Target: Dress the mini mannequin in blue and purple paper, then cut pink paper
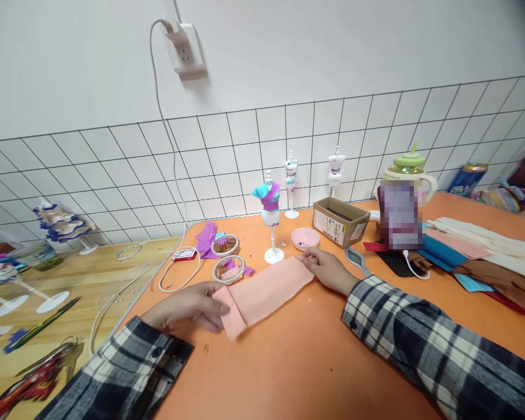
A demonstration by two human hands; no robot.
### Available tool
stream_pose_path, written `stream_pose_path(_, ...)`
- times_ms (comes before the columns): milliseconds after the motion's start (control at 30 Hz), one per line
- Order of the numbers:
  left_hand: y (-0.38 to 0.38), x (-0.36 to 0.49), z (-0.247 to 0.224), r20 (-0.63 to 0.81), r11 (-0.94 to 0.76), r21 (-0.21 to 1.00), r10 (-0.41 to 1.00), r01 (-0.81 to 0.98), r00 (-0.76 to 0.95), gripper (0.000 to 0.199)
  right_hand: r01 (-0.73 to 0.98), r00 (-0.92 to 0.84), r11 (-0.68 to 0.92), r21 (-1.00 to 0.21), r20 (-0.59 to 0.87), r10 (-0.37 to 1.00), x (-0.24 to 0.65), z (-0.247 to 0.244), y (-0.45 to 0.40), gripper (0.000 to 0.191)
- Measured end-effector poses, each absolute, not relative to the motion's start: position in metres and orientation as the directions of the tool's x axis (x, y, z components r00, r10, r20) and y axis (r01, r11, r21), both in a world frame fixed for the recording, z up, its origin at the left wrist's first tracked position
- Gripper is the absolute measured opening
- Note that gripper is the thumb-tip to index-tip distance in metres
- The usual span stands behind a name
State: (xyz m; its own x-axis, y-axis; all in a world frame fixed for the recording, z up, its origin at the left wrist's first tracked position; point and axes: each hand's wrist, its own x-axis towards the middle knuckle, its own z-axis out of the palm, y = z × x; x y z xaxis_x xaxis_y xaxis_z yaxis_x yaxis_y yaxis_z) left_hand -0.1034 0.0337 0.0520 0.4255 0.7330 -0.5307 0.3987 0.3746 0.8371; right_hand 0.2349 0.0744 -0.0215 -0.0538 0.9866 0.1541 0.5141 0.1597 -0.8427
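A long strip of pale pink fabric [271, 289] stretches between my two hands above the orange table. My left hand [196, 306] grips its left end, where the fabric is folded over, with thumb on top and fingers behind. At the far right end, my right hand [326, 268] pinches the strip's upper corner between thumb and fingers. Just behind the strip stands a small white mannequin [271, 217] wrapped in purple and turquoise fabric. Two rolls of tape [228, 269] lie left of it, with purple scraps [207, 239] beside them.
Behind are two more mannequins [291, 181], a pink bowl [305, 238] and a cardboard box [340, 221]. A phone [400, 216] leans before a bottle at right, near stacked fabrics [485, 256]. A white cable [160, 274] loops at left; red-handled tools [35, 379] lie lower left.
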Motion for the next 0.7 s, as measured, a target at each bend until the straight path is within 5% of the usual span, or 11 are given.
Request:
stream_pose_path(100, 0.029, -0.111, 0.06, -0.581, 0.292, 0.79, 0.639, 0.54, 0.505, 0.037, 0.629, -0.13, 0.204, -0.75, 0.157, 0.979, 0.236, -0.015, 0.073, 0.026)
stream_pose_path(267, 0.029, -0.096, 0.05, -0.494, 0.231, 0.737, 0.826, 0.635, 0.273, 0.051, 0.773, -0.123, 0.204, -0.601, 0.174, 0.977, 0.249, -0.004, 0.078, 0.026)
stream_pose_path(433, 0.034, -0.083, 0.034, -0.33, 0.01, 0.765, 0.864, 0.643, 0.379, 0.032, 0.861, -0.216, 0.242, -0.447, 0.109, 0.97, 0.254, -0.006, 0.078, 0.02)
stream_pose_path(600, 0.031, -0.086, 0.046, -0.45, 0.226, 0.835, 0.805, 0.501, 0.386, 0.018, 0.911, -0.24, 0.232, -0.34, 0.018, 0.971, 0.256, -0.006, 0.079, 0.013)
stream_pose_path(700, 0.029, -0.087, 0.052, -0.434, 0.176, 0.825, 0.805, 0.536, 0.404, 0.02, 0.938, -0.235, 0.225, -0.262, -0.004, 0.972, 0.256, -0.001, 0.076, 0.021)
